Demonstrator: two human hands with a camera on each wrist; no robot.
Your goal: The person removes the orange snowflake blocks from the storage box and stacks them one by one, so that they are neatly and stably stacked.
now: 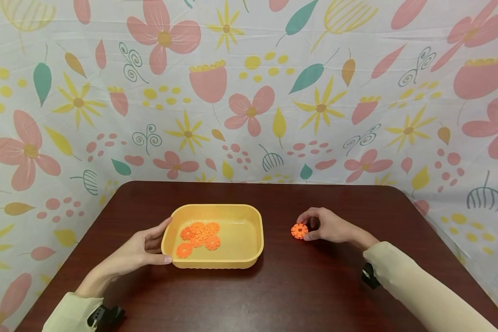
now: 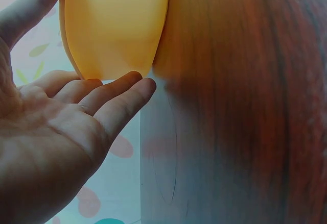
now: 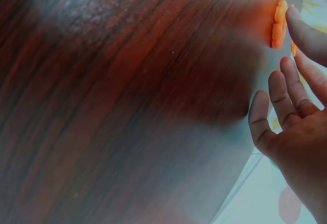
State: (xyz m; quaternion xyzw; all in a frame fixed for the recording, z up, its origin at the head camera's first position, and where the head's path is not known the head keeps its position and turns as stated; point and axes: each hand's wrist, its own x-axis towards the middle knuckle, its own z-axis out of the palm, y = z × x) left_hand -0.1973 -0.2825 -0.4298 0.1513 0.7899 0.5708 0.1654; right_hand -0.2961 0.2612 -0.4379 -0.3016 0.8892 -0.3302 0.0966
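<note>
A yellow plastic tray (image 1: 237, 236) stands left of the middle of the brown table, with several orange notched plastic discs (image 1: 212, 242) lying loosely in its left half. My left hand (image 1: 139, 251) spans the tray's left end, thumb at the near corner and fingers along the side. In the left wrist view its fingers (image 2: 117, 92) lie fairly straight against the yellow wall. To the right of the tray, my right hand (image 1: 334, 225) pinches an orange notched disc (image 1: 299, 231) between thumb and fingertips. That disc (image 3: 278, 25) appears edge-on in the right wrist view, where a second orange sliver shows behind the thumb.
The dark wood-grain table (image 1: 274, 295) reaches back to a white cloth (image 1: 249, 152) printed with flowers and leaves. Dark devices are strapped at the left wrist (image 1: 105, 317) and the right wrist (image 1: 370, 275), next to pale sleeves.
</note>
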